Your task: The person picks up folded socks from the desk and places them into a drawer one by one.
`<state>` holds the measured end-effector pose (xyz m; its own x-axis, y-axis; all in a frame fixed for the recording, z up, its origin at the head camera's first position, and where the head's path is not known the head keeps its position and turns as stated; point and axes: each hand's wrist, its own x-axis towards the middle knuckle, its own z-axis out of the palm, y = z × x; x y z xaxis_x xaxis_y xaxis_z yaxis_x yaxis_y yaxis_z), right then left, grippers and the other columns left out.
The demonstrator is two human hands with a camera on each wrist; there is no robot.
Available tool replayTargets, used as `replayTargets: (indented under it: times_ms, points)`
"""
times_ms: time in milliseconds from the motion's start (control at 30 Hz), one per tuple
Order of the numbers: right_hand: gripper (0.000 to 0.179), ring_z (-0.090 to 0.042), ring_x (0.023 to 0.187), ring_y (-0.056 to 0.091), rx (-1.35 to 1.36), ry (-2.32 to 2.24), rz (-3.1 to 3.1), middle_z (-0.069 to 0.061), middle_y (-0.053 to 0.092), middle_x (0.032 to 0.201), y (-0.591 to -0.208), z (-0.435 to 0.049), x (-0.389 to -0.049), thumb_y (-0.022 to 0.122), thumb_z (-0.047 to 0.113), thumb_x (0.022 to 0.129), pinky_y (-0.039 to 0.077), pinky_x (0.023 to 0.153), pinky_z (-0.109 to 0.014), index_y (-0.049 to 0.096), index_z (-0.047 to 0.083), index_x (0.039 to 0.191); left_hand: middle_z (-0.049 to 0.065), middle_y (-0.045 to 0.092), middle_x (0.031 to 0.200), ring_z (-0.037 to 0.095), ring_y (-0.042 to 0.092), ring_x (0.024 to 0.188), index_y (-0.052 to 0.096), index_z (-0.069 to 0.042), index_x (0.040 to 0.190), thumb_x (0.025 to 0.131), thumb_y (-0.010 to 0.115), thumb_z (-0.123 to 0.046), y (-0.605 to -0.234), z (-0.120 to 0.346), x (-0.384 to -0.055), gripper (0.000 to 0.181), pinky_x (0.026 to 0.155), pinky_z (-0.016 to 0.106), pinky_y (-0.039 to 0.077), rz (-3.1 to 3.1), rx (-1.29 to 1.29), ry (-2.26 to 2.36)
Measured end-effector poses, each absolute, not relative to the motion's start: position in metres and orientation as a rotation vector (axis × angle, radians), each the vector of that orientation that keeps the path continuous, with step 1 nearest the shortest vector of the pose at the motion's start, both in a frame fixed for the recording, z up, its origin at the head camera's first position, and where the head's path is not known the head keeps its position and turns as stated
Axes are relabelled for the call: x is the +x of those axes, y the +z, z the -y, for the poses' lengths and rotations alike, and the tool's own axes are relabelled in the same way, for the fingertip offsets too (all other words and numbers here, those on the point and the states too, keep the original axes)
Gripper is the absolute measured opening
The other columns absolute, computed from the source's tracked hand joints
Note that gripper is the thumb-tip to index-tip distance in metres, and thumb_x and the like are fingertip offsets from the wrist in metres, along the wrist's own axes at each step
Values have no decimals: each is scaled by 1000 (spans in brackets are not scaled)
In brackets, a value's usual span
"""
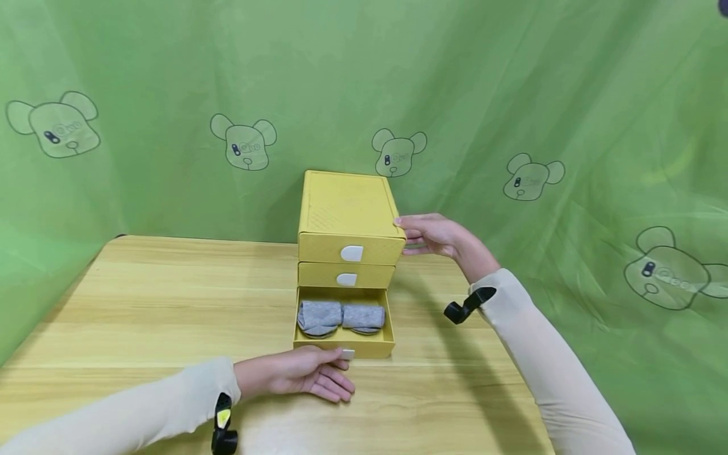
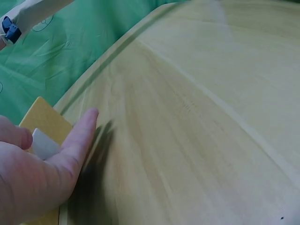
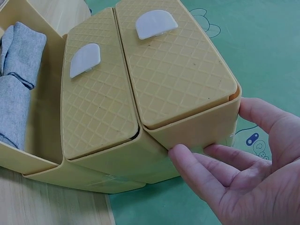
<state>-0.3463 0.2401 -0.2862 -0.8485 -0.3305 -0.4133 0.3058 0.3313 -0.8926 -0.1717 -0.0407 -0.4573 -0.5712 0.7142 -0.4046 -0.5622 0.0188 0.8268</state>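
A yellow drawer cabinet [image 1: 349,202] stands on the table, its lowest drawer [image 1: 371,349] pulled out. Inside that drawer lie two rolled grey socks [image 1: 320,314], side by side. My left hand [image 1: 307,373] is at the drawer front, thumb near the top edge and the other fingers stretched out below. In the left wrist view the white handle [image 2: 44,144] sits between thumb and straight index finger. At the cabinet's upper right corner, my right hand [image 1: 433,234] rests its thumb on the top edge, with fingertips [image 3: 178,152] against the side wall.
The two upper drawers [image 3: 176,70] are closed, each with a white tab handle. A green curtain [image 1: 330,82] printed with bear heads hangs behind and right of the wooden table [image 1: 188,303]. Black wrist cameras [image 1: 469,306] are strapped over both sleeves.
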Motion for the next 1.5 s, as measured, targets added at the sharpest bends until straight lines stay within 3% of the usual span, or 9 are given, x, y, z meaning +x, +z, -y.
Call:
replayTargets:
  times_ms: [133, 400, 600, 933, 1267, 1500]
  points:
    - [64, -16, 98, 69, -17, -1565, -2064, 0, 70, 106, -287, -242, -346, 56, 29, 105, 42, 116, -52, 31, -1, 156, 19, 75, 105, 28, 76, 97, 49, 12, 130, 111, 37, -28, -459, 37, -172, 46, 91, 41, 61, -1385, 135, 1752]
    - [65, -21, 112, 62, -9, -1563, -2061, -21, 48, 146, -287, -241, -345, 55, 28, 106, 41, 117, -52, 29, 0, 158, 14, 76, 102, 22, 75, 92, 52, 12, 130, 112, 38, -29, -460, 33, -174, 47, 88, 36, 63, -1425, 120, 1778]
    - [66, -26, 121, 57, -13, -1551, -2072, -23, 40, 152, -287, -240, -345, 55, 28, 106, 45, 115, -48, 28, -1, 158, 13, 77, 101, 22, 76, 93, 53, 12, 129, 112, 38, -30, -460, 31, -179, 47, 87, 36, 63, -1452, 106, 1788]
    - [66, -23, 112, 63, -29, -1533, -2084, -20, 50, 144, -287, -241, -345, 56, 30, 105, 47, 113, -48, 29, 0, 157, 13, 77, 103, 19, 76, 90, 53, 12, 130, 111, 39, -29, -459, 33, -191, 48, 86, 34, 63, -1475, 97, 1777]
    - [63, -17, 103, 67, -14, -1539, -2089, -6, 64, 120, -283, -239, -346, 56, 30, 105, 46, 113, -50, 32, 1, 156, 12, 77, 102, 19, 75, 90, 51, 14, 132, 112, 38, -29, -461, 37, -214, 49, 89, 34, 62, -1494, 114, 1772]
    - [65, -18, 104, 67, -10, -1535, -2080, -3, 67, 115, -282, -240, -343, 56, 31, 105, 45, 114, -50, 31, 1, 157, 12, 77, 102, 19, 75, 90, 52, 13, 132, 112, 39, -28, -462, 39, -233, 48, 89, 34, 62, -1515, 87, 1781]
